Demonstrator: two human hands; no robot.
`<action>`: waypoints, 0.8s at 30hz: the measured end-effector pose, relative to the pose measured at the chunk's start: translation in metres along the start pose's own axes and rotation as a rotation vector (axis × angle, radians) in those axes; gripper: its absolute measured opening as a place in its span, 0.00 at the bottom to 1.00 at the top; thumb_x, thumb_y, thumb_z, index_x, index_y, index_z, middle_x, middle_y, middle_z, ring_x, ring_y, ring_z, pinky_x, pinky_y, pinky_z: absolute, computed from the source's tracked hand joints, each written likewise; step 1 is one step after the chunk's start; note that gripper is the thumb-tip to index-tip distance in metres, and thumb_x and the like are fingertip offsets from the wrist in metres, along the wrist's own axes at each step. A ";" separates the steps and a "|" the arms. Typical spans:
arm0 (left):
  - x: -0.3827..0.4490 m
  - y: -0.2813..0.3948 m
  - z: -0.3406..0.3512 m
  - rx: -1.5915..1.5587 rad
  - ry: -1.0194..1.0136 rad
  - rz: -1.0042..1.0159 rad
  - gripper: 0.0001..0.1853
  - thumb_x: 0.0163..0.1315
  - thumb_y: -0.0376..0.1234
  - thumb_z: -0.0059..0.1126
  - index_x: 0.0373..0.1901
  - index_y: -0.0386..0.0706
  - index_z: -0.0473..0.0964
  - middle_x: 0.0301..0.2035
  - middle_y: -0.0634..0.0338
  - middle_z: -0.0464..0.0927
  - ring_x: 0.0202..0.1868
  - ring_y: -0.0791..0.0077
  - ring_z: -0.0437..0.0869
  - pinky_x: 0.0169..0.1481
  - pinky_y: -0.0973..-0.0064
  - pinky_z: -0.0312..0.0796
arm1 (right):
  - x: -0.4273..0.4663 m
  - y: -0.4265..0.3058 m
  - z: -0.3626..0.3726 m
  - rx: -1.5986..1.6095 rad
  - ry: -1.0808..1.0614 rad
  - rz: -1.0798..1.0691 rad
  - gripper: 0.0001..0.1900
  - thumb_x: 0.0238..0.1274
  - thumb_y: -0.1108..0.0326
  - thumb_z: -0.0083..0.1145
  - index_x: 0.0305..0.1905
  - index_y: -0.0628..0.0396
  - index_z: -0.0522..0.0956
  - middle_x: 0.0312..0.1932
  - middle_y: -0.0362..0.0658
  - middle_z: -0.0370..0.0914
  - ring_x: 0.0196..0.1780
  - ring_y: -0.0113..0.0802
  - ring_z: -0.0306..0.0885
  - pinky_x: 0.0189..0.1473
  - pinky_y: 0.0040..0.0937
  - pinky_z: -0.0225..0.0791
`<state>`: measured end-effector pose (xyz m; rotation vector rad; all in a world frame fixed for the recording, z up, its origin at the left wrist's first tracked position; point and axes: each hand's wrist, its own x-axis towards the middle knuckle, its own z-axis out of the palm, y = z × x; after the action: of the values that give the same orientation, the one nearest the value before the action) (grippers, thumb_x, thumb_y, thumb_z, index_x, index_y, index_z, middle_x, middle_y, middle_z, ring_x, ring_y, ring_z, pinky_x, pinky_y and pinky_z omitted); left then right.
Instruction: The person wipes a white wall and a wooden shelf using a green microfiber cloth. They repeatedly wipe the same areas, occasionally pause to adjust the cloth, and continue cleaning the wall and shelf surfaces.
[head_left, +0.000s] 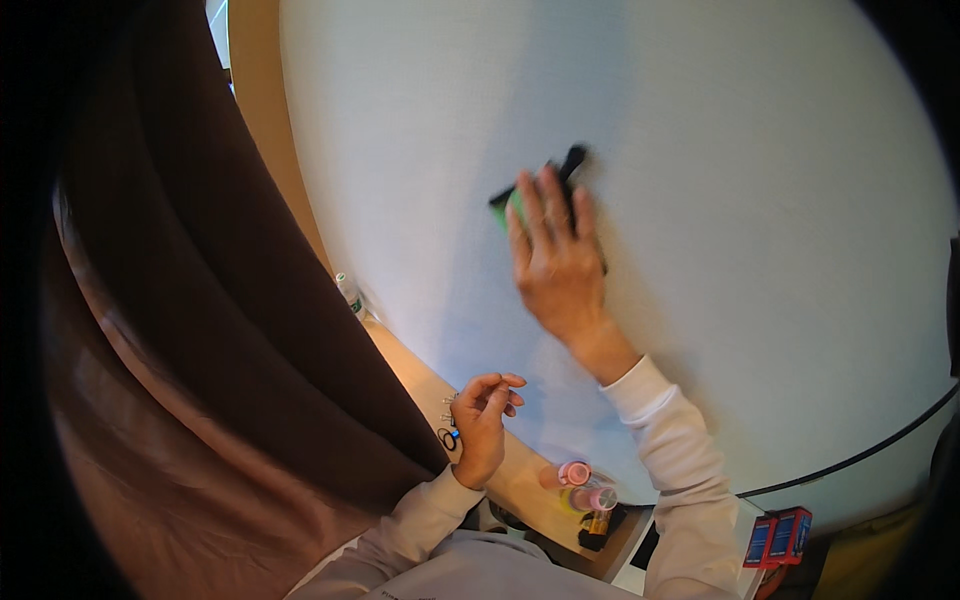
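Observation:
My right hand (559, 262) lies with fingers spread over a green and black cloth (501, 213), pressing it against a pale wall (390, 150). A dark strip of the cloth sticks out above my fingers. The hand is slightly blurred, and most of the cloth is hidden beneath it. Lower down, my left hand (486, 420) is raised with its fingers loosely curled and nothing visible in it. It is in front of a wooden ledge (517, 480), beside binder clips (448, 409) and a small black loop with a blue part (448, 439).
A brown curtain (247, 337) hangs on the left. A plastic bottle (350, 296) stands at the ledge's far end. Two pink-lidded bottles (574, 474) stand near the ledge's right end. Red and blue boxes (778, 537) are at the lower right, below a black cable (855, 454).

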<state>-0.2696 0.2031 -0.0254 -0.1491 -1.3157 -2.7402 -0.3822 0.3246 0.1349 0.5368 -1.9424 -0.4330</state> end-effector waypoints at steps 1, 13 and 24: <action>0.001 0.001 0.000 0.025 -0.001 -0.008 0.03 0.75 0.26 0.56 0.44 0.40 0.78 0.41 0.53 0.88 0.32 0.76 0.84 0.37 0.79 0.73 | 0.012 0.009 0.000 -0.011 0.003 0.036 0.20 0.69 0.67 0.52 0.59 0.68 0.82 0.77 0.56 0.67 0.84 0.52 0.57 0.83 0.57 0.46; 0.007 -0.006 -0.008 0.062 0.013 -0.009 0.03 0.75 0.26 0.55 0.44 0.40 0.78 0.42 0.52 0.88 0.33 0.76 0.84 0.36 0.80 0.73 | 0.003 -0.020 0.036 0.066 -0.190 -0.133 0.24 0.70 0.67 0.48 0.63 0.72 0.79 0.76 0.55 0.69 0.84 0.50 0.55 0.84 0.55 0.44; 0.012 0.008 -0.017 0.119 -0.071 -0.085 0.05 0.75 0.25 0.53 0.46 0.37 0.79 0.42 0.52 0.87 0.34 0.76 0.84 0.38 0.79 0.74 | 0.157 0.051 0.029 -0.103 0.269 -0.054 0.14 0.70 0.68 0.56 0.51 0.66 0.85 0.62 0.51 0.81 0.74 0.49 0.71 0.77 0.56 0.59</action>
<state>-0.2812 0.1849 -0.0284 -0.1865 -1.5331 -2.7394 -0.4757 0.2828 0.2674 0.5525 -1.6429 -0.4673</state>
